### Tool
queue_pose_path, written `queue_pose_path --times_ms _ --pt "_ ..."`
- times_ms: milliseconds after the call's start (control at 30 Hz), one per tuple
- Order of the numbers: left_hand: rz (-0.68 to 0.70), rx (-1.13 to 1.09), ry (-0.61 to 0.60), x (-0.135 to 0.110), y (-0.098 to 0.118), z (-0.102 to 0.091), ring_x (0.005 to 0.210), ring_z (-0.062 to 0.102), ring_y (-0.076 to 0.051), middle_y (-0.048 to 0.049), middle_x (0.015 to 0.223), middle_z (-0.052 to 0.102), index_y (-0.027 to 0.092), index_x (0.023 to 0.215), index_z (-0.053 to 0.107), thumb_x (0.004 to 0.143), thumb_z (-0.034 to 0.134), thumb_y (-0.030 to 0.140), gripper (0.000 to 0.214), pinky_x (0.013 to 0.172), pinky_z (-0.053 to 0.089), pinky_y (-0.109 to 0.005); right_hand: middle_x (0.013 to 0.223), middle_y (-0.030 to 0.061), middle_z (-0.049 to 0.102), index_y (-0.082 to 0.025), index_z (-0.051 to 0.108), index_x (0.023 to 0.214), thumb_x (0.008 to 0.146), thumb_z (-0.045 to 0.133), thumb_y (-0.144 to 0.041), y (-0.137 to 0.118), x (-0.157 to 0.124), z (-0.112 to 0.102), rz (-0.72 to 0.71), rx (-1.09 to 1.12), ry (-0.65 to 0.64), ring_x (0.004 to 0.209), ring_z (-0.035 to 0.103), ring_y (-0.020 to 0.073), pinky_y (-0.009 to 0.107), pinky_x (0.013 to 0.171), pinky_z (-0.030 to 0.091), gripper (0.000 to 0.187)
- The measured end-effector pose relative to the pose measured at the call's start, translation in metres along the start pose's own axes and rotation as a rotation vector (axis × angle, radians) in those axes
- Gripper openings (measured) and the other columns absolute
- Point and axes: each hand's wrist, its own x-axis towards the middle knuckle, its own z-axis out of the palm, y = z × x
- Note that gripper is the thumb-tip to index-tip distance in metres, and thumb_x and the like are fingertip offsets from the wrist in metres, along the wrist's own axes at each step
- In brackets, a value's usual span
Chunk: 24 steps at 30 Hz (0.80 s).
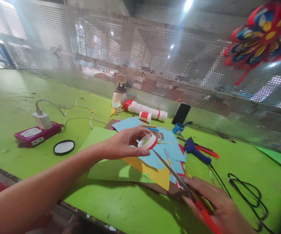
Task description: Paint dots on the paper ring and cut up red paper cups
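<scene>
While the right hand [215, 201] is closing around the handles of a pair of red-handled scissors [179, 180], the blades are standing parted and pointing up and leftward. Just ahead, the left hand [128, 143] is holding a red-and-white ring [151, 143] above the papers, thumb below and fingers curling around its far side, spread only about as wide as the ring itself. One blade tip is reaching the ring's lower edge; whether it is touching, I cannot tell.

Beneath the hands, green paper [121, 170], yellow paper [163, 177] and light-blue paper [172, 149] are overlapping on a bright green table [121, 211]. To the right, a black cord [247, 190] is lying in loops, and a blue glue gun [197, 152] is resting beside the papers. To the left, a black-rimmed disc [64, 147] is lying near a purple power strip [38, 133] with a white charger [42, 121] plugged in.

Farther back, a blue jar [177, 128], a dark upright phone [181, 113], a white tube [145, 109] with a red end and a pump bottle [119, 92] are lining up before a perforated screen [130, 48]. At upper right, a colorful flower-shaped decoration [268, 34] is hanging.
</scene>
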Motion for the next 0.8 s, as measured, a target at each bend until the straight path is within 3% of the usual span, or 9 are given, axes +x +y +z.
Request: queue_pose_path --times_ms 600,800 --pt "-0.007 0.159 0.017 -0.001 -0.005 -0.003 0.104 0.061 -0.022 -0.0091 0.115 0.061 0.018 0.122 0.056 0.08 0.073 0.042 0.052 0.089 0.051 -0.038 0.115 0.0085 0.076 -0.021 0.067 0.126 0.086 0.064 -0.017 -0.004 0.003 -0.008 -0.067 0.095 -0.138 0.097 0.076 0.0247 0.023 0.077 0.061 0.04" --pt "-0.008 0.214 0.022 -0.001 -0.006 -0.002 0.1 0.062 -0.021 -0.0077 0.113 0.063 0.019 0.126 0.055 0.08 0.073 0.042 0.054 0.086 0.052 -0.037 0.12 0.0094 0.074 -0.019 0.064 0.13 0.092 0.06 -0.021 -0.004 0.001 -0.014 -0.056 0.071 -0.241 0.104 0.074 0.0231 0.024 0.087 0.058 0.039"
